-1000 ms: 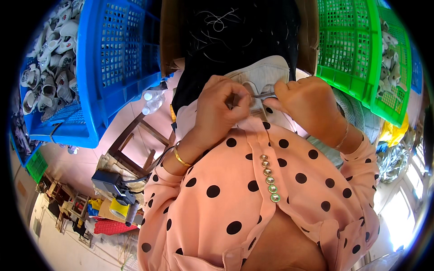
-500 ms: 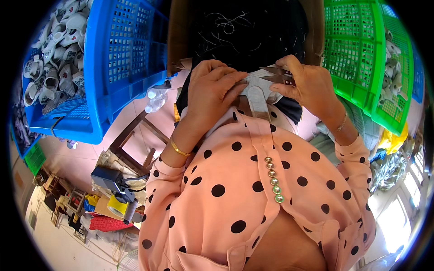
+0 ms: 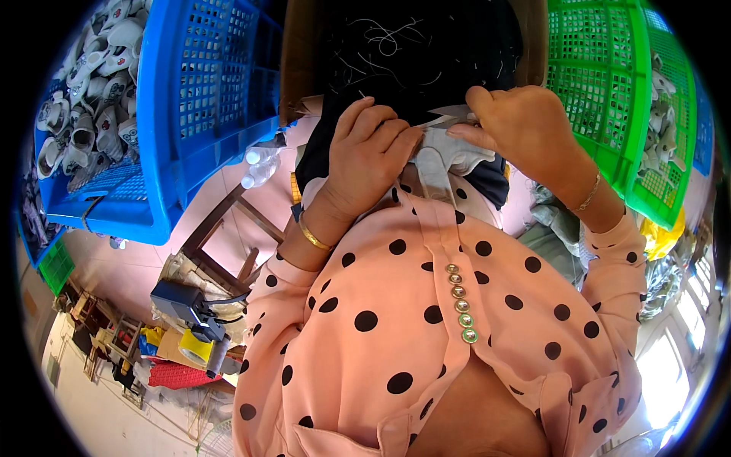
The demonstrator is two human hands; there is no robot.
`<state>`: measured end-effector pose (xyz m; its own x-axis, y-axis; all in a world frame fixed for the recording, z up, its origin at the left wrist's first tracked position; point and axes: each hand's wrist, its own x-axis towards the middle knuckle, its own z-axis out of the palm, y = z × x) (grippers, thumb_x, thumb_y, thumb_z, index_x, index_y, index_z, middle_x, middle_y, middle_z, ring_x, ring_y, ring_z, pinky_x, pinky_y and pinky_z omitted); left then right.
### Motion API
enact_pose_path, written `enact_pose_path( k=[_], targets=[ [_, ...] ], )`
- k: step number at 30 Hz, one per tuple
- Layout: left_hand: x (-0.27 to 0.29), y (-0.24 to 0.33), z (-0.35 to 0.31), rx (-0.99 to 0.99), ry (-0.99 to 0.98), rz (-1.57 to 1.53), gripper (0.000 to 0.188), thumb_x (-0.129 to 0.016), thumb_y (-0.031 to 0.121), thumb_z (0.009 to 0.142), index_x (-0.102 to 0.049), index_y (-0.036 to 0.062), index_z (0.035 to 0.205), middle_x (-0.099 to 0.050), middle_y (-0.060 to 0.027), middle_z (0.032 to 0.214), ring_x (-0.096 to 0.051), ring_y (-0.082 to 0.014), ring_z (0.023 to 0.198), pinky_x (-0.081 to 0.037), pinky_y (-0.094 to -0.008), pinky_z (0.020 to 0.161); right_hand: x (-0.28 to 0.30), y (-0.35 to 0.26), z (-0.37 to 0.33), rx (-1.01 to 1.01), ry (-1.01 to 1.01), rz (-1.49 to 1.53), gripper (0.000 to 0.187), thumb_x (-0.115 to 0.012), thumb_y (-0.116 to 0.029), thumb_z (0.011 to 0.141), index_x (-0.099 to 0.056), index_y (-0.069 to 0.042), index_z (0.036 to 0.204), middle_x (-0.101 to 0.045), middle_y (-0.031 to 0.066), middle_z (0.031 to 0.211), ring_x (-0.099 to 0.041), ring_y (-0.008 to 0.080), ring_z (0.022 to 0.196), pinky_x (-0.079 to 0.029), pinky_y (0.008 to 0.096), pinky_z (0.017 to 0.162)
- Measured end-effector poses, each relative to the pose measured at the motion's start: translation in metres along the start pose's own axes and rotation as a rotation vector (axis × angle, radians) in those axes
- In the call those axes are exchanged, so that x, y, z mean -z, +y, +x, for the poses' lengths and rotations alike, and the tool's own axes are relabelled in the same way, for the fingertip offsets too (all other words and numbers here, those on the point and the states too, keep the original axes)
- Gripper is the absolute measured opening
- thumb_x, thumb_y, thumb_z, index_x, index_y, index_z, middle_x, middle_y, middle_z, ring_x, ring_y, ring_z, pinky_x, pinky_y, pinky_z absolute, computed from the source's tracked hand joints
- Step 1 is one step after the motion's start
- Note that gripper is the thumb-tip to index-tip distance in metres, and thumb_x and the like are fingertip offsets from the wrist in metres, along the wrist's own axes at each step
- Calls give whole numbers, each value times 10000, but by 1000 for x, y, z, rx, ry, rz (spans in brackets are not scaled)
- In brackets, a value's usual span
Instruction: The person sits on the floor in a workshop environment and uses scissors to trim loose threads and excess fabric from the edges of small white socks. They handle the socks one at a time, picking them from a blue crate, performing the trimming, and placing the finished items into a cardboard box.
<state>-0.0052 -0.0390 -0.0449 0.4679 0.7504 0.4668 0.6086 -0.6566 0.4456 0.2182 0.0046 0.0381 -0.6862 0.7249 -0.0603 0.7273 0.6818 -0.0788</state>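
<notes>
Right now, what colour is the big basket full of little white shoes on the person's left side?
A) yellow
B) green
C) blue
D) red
C: the blue basket sits at the left of the picture with small white shoes piled inside it, while the green basket stands on the right side, past the right hand.

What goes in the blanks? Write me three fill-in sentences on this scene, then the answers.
1. The left hand presses on a ___ shoe upper.
2. The right hand holds small metal ___.
3. The crate beside the right hand is ___; the other crate is blue.

Missing words: white; snips; green
</notes>
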Motion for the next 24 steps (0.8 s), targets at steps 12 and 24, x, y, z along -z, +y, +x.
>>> enact_pose_path(
  k=[12, 24],
  targets=[
    [-18, 4, -8, 215, 34, -233, 175, -704, -9, 749, -591, 37, 874, -612, -84, 868, -595, -282, 803, -482, -349, 686, 15, -15, 24, 80, -248, 2, 313, -663, -316, 825, -632, -74, 629, -567, 84, 559, -621, 243, 581, -466, 328, 523],
    [-23, 2, -10, 205, 81, -231, 204, -685, -36, 731, -570, 32, 886, -598, -96, 868, -589, -282, 785, -481, -351, 665, 10, -13, 39, 176, -353, -63, 147, -678, -210, 739, -680, -139, 610, -594, 60, 588, -632, 223, 616, -465, 312, 525]
  ],
)
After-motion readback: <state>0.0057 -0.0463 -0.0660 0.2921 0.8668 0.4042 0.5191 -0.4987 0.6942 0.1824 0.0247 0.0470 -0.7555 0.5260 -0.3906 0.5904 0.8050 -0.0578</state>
